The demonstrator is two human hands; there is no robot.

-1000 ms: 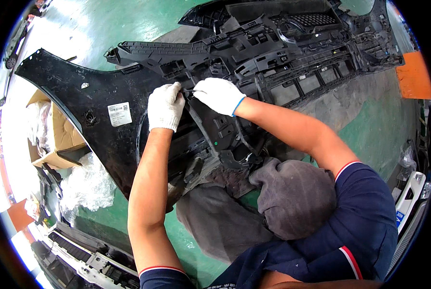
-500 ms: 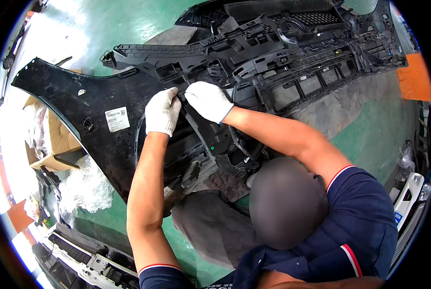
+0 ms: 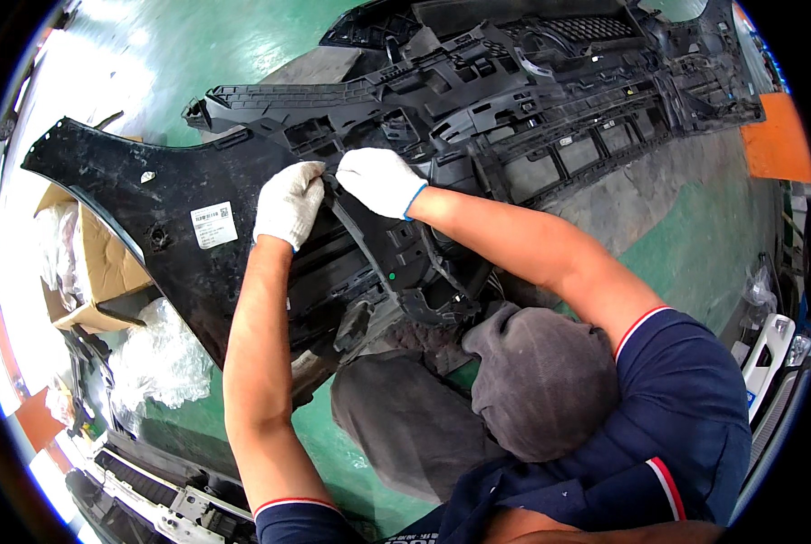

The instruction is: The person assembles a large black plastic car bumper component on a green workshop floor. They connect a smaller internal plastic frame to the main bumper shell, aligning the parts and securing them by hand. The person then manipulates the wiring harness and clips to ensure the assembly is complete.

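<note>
Bumper (image 3: 242, 168): on grey mat (image 3: 596, 195), left end past mat's left edge
Shell feel: likely light, flexy; best held by outer edges
Left hand (image 3: 289, 204), right hand (image 3: 378, 181): fingers narrowed at bumper, can't tell if gripping

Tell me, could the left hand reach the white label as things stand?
Probably yes: the white label lies uncovered beside the gloved left hand, with nothing visible standing between them.
</note>
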